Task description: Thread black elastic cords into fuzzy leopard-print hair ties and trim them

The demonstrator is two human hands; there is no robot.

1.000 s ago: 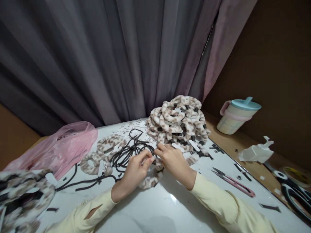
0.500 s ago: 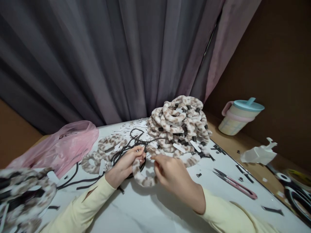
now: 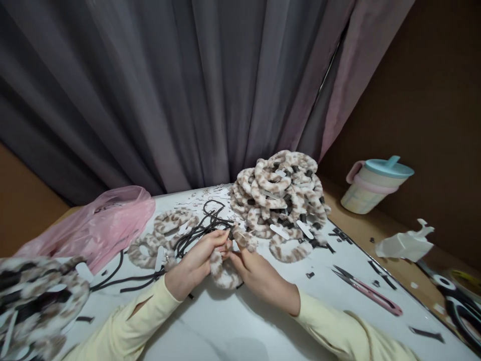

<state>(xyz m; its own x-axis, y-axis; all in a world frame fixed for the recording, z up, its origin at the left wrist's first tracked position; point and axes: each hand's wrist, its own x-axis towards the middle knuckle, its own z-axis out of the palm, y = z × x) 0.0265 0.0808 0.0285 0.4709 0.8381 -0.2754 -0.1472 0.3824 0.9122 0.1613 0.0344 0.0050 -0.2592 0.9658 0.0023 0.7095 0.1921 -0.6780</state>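
Observation:
A brown-and-white furry ring hangs bent between my two hands, over the middle of the table. My left hand pinches one end of it, with a small dark piece showing at its fingertips. My right hand is closed on the ring from the other side, close against the left fingertips; what exactly its fingers pinch is partly hidden. Just behind the left hand lies a tangle of black cord. Two similar furry rings rest to the left, and one more lies to the right.
A tall pile of furry rings with white tags stands behind my right hand. More rings are at the left, near a pink plastic bag. Pink-handled snips, black scraps, scissors and a lidded cup are at the right.
My right hand has come in toward the left one, drawing the furry ring's sides closer together. The view has shifted slightly.

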